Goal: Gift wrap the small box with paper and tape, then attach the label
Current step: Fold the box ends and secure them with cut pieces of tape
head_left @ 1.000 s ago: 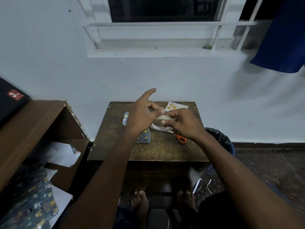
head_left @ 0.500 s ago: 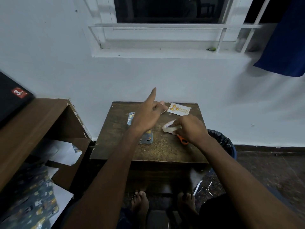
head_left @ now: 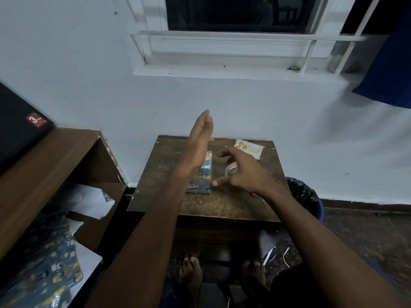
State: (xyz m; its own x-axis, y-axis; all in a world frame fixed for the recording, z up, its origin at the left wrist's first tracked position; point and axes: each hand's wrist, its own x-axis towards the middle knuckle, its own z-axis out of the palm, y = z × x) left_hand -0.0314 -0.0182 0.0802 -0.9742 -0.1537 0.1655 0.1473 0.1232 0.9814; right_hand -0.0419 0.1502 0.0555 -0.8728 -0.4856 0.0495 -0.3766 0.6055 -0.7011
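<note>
The small box (head_left: 203, 174), wrapped in dark blue patterned paper, lies on the wooden table (head_left: 200, 207). My left hand (head_left: 199, 141) is raised above its far end, edge-on with the fingers straight, and I see nothing held in it. My right hand (head_left: 242, 172) hovers just right of the box with fingers spread and loosely curled. It partly covers the white tape roll (head_left: 230, 168), which seems to rest on the table. The white label (head_left: 249, 148) with orange dots lies at the table's far right corner.
An orange scissor handle (head_left: 254, 194) peeks out under my right wrist. A black-lined bin (head_left: 304, 196) stands right of the table. A brown shelf (head_left: 55, 156) on the left holds white paper (head_left: 89, 201) and spare wrapping paper (head_left: 51, 270). My bare feet (head_left: 191, 272) are below.
My hands came apart from the tape. The right hand lowered the roll to the table and loosened its grip on it. The left hand lifted and straightened.
</note>
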